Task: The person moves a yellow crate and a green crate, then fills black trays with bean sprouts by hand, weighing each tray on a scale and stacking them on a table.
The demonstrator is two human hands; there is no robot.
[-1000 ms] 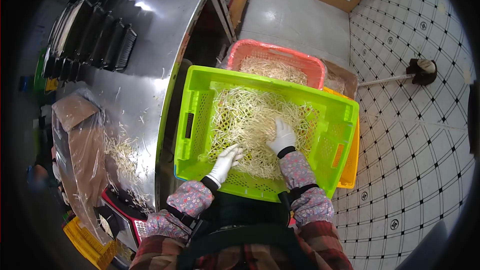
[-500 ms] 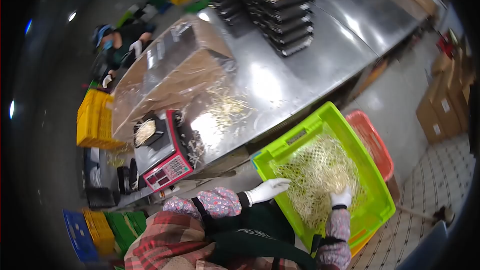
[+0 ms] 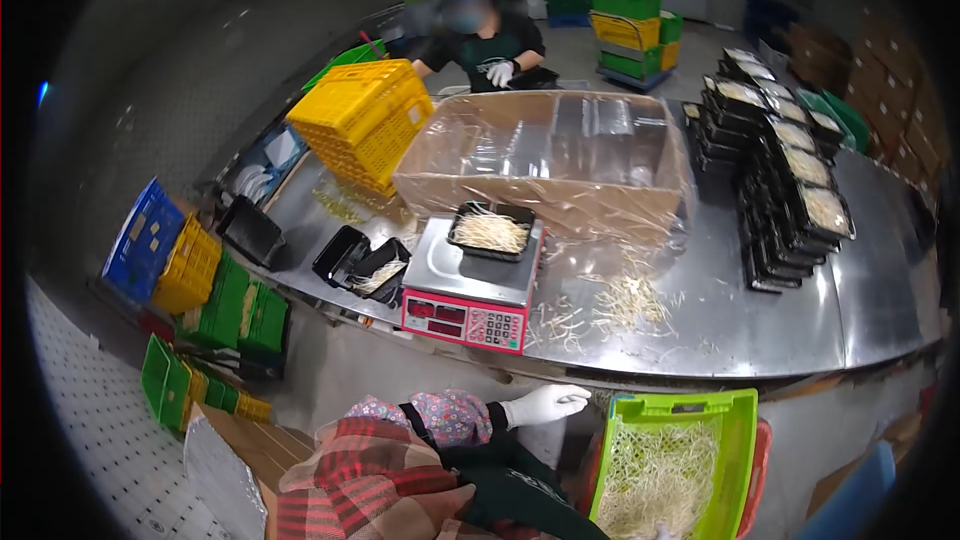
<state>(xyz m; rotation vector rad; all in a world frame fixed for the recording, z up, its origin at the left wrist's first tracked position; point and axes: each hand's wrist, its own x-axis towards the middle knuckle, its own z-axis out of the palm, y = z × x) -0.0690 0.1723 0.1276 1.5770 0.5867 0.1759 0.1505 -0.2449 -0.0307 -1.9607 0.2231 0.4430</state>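
My left hand (image 3: 546, 404), in a white glove, is held in front of the table edge, left of a lime-green crate (image 3: 741, 440). Its fingers are loosely stretched out and nothing shows in them. Pale bean sprouts (image 3: 660, 470) fill much of the crate. Only a sliver of my right hand (image 3: 664, 532), also gloved, shows among the sprouts at the bottom edge; its fingers are hidden. On the table, a black tray (image 3: 492, 231) with sprouts sits on a red-framed scale (image 3: 466, 325).
A plastic-lined carton (image 3: 540, 190) and stacked yellow crates (image 3: 362, 120) stand behind the scale. Packed black trays (image 3: 790, 180) are stacked at right. Loose sprouts (image 3: 632, 302) lie on the metal table (image 3: 780, 340). A co-worker (image 3: 490, 55) is across the table.
My view has swung toward the table and scale, so the crate now sits lower in view. My right hand, earlier plainly seen in the sprouts, is now almost out of view.
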